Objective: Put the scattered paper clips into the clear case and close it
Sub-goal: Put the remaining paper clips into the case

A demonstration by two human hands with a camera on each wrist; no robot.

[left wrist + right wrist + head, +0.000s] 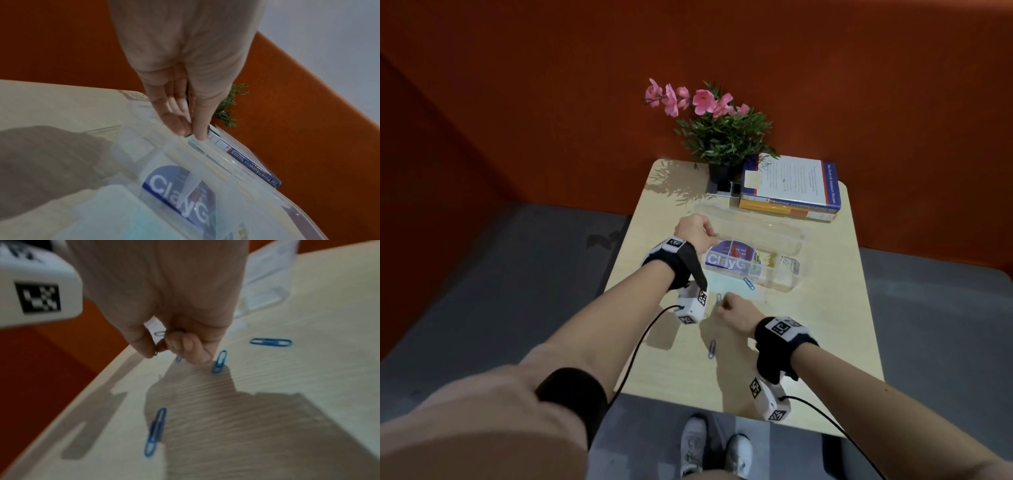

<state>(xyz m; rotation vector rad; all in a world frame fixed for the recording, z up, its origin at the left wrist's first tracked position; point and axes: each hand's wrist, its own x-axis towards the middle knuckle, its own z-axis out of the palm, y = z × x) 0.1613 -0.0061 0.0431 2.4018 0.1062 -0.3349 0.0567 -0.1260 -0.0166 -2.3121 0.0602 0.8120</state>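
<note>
The clear case (787, 274) lies open on the table, its lid (774, 226) folded back, with a "Clay" label showing through its base (176, 191). My left hand (697, 229) hovers over the case's left rear corner, and its thumb and fingertips (183, 128) pinch a small dark paper clip (717, 235). My right hand (736, 310) is low over the table in front of the case, fingers curled, and pinches a dark paper clip (156, 351). Blue paper clips lie loose nearby: one (749, 283) by the case, one (719, 298) beside my right knuckles, one (711, 348) closer to me.
A potted plant with pink flowers (722, 133) and a stack of books (791, 188) stand at the table's far edge, behind the case lid. The table's left edge (61, 415) runs close to my right hand. Cables hang from both wrist cameras.
</note>
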